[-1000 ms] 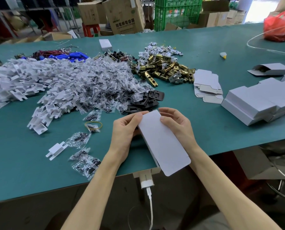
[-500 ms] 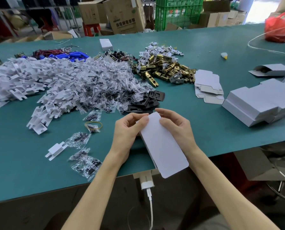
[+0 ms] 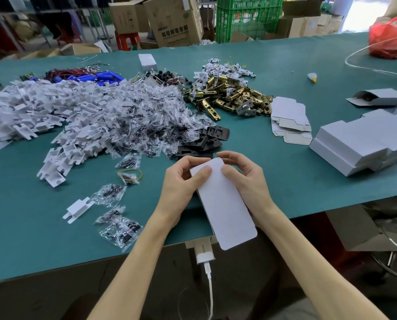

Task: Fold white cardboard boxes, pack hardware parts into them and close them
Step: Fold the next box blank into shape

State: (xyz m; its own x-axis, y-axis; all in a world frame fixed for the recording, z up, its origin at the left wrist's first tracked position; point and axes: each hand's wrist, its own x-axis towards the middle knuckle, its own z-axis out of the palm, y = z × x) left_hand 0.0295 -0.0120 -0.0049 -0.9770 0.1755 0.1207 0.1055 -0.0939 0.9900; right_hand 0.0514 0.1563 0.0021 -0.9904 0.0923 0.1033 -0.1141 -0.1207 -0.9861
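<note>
I hold a long white cardboard box (image 3: 225,204) over the near edge of the green table (image 3: 31,227), its near end sticking out past the edge. My left hand (image 3: 181,183) grips its far left corner, thumb on the top panel. My right hand (image 3: 246,179) grips the far right corner, thumb on top and fingers curled over the far end. Beyond lie black plates (image 3: 206,139), brass latch parts (image 3: 229,95), bagged screws (image 3: 135,121) and white plastic brackets (image 3: 31,109).
Flat box blanks (image 3: 290,121) and a stack of folded white boxes (image 3: 363,144) lie right. Loose screw bags (image 3: 121,229), a bracket (image 3: 77,209) and a rubber band (image 3: 130,175) lie near left. A charger (image 3: 204,252) hangs under the edge. A red bag (image 3: 389,40) sits far right.
The box has shifted a little away from me onto the table, and both hands have curled more tightly round its far end, the thumbs pressing on the top panel.
</note>
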